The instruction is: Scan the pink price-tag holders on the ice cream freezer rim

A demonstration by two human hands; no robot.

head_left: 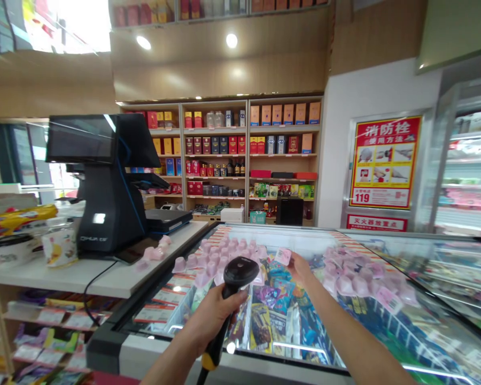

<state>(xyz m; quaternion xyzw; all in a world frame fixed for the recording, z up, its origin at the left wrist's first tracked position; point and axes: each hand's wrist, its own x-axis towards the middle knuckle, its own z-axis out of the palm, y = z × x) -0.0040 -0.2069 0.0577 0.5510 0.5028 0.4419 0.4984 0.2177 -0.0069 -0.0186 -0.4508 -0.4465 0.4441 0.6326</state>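
My left hand is wrapped round the handle of a black barcode scanner, its head pointing up and away from me. Beyond it, my right hand pinches a small pink cup with a printed label, the label facing me and the scanner. Both hands are above the glass top of a chest freezer. Many similar pink cups stand on the glass to the left, and another group of pink cups lies to the right. Bagged frozen goods show through the glass between them.
On the counter at left stand a black cash register, a patterned paper cup and a few more pink cups. A cable hangs over the counter's edge. Shelves of boxed goods line the back wall.
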